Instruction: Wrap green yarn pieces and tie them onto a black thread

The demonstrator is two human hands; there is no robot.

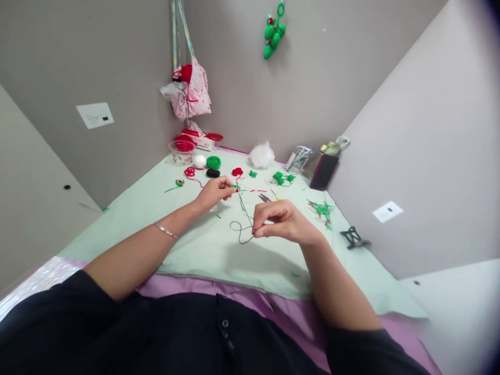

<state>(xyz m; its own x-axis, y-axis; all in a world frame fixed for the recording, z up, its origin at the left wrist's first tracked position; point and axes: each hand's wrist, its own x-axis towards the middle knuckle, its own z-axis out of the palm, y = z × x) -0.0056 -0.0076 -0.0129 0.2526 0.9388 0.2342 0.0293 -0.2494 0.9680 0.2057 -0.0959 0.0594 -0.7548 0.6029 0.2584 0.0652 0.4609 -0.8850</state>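
Note:
Between the thumb and fingers of my left hand [215, 193] is a small green and red crocheted piece [236, 188]. A dark thread [246, 211] runs from this piece down to my right hand [279, 221], which is closed in a pinch on it. Part of the thread hangs in a loose loop left of the right fingertips. Whether a needle is in the pinch I cannot make out. Beyond the right hand lie open scissors [264, 198] and a yellow-handled tool [276, 195], partly hidden by the hand.
Green yarn [213, 163], a black spool [213, 173], red yarn [237, 171], white stuffing [262, 155] and a clear cup [300, 159] stand along the back. A dark phone-like slab [324, 172] leans at the right, near green yarn scraps [322, 211] and a black stand [354, 238].

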